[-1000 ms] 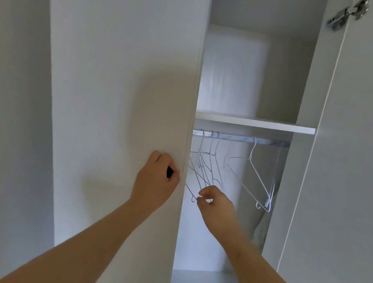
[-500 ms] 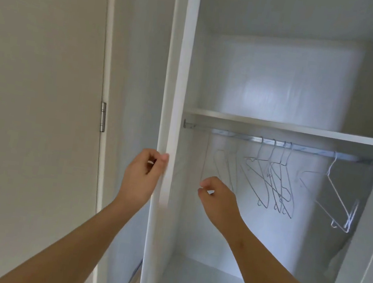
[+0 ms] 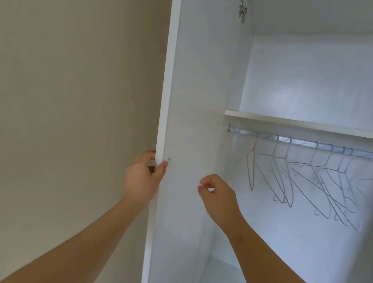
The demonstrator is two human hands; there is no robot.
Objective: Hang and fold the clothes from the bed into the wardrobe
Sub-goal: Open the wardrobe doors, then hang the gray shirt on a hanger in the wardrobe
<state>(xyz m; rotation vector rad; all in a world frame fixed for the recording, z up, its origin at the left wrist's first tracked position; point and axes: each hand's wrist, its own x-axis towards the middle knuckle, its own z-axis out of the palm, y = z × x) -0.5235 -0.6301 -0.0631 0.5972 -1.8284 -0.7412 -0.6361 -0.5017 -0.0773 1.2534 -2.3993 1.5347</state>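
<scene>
At left of the wardrobe (image 3: 318, 87), left hand (image 3: 144, 178) grips the open door (image 3: 193, 118) by its edge, fingers wrapped behind, thumb on the inner face. Right hand (image 3: 218, 197) hovers just right of it, fingers curled, thumb near forefinger, nothing held. Hangers (image 3: 305, 183) hang bare on the rail (image 3: 304, 143) under the shelf (image 3: 313, 126). Clothes and bed: out of view. Judgement: only access is done; no garment hung or folded, whole task remains.

Beige wall (image 3: 65, 82), left side — evenly lit
</scene>
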